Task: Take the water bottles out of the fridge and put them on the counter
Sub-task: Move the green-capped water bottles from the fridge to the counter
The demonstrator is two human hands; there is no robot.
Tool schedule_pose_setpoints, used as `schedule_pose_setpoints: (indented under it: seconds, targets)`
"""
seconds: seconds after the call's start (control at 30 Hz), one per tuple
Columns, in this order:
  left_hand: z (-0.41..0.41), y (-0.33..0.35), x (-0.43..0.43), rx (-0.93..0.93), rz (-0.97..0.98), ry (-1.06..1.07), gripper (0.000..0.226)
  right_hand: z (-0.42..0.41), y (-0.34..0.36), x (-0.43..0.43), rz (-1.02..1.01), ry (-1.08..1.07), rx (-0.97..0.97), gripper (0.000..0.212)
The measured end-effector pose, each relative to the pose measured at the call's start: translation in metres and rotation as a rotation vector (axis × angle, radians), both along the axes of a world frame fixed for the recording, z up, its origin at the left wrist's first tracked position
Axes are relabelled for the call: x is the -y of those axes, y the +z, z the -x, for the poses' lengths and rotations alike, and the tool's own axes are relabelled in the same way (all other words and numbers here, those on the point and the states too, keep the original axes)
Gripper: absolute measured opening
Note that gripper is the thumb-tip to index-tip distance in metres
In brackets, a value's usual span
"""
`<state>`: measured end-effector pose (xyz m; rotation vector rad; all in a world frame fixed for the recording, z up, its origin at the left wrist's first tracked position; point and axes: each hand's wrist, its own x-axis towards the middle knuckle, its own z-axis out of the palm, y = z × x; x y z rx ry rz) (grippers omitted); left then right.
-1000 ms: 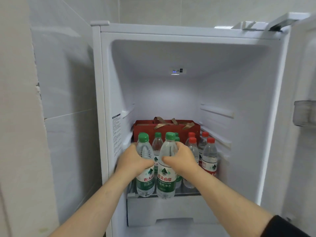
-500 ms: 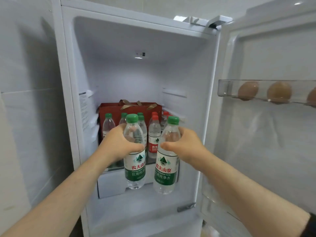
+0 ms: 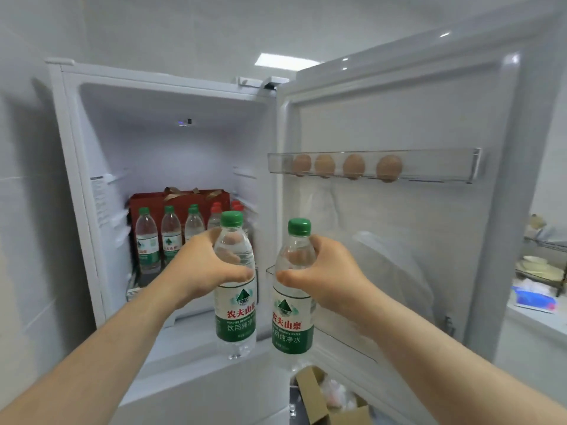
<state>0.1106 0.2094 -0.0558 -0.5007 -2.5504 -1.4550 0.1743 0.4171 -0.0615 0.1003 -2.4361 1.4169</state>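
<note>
Your left hand [image 3: 206,266] grips the left bottle [image 3: 236,311], your right hand [image 3: 329,273] the right bottle [image 3: 293,322], both upright, near the open fridge [image 3: 184,157]. Full, they are probably heavy, smooth and squeezable, so fingers [image 3: 234,275] wrapped at the shoulder suit.

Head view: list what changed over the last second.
The left hand and right hand lifted the left bottle and right bottle off the shelf, out toward the camera. Both grips held; the other bottles and red bag stayed on the shelf.
</note>
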Motion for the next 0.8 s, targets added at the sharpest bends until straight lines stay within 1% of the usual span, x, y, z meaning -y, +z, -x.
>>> schedule_pose_setpoints:
  seconds: [0.1, 0.13, 0.33, 0.43, 0.53, 0.6, 0.63, 0.73, 0.8]
  targets:
    - [-0.044, -0.003, -0.03, 0.012, 0.007, -0.059, 0.057, -0.054, -0.002, -0.028, 0.011, -0.034, -0.002, 0.066]
    - [-0.058, -0.003, -0.04, 0.009, 0.009, -0.075, 0.057, -0.071, -0.003, -0.038, 0.006, -0.048, -0.011, 0.067]
    - [-0.136, -0.001, -0.118, -0.006, 0.007, -0.258, 0.055, -0.179, 0.003, -0.102, -0.02, -0.181, -0.021, 0.046]
    - [-0.167, 0.005, -0.163, -0.003, 0.011, -0.382, 0.055, -0.231, 0.012, -0.136, -0.038, -0.318, -0.028, 0.05]
    - [-0.197, 0.012, -0.207, -0.004, 0.0, -0.532, 0.069, -0.281, 0.02, -0.168, -0.061, -0.463, -0.035, 0.059]
    - [-0.214, 0.015, -0.233, -0.015, -0.011, -0.632, 0.071, -0.312, 0.022, -0.184, -0.07, -0.561, -0.034, 0.066]
    - [-0.223, 0.016, -0.248, -0.02, -0.015, -0.681, 0.07, -0.328, 0.021, -0.192, -0.072, -0.611, -0.039, 0.066]
    - [-0.249, 0.019, -0.29, -0.023, -0.02, -0.819, 0.061, -0.371, 0.019, -0.214, -0.075, -0.764, -0.032, 0.058]
    - [-0.268, 0.021, -0.321, -0.018, -0.019, -0.93, 0.055, -0.399, 0.017, -0.228, -0.075, -0.887, -0.015, 0.064]
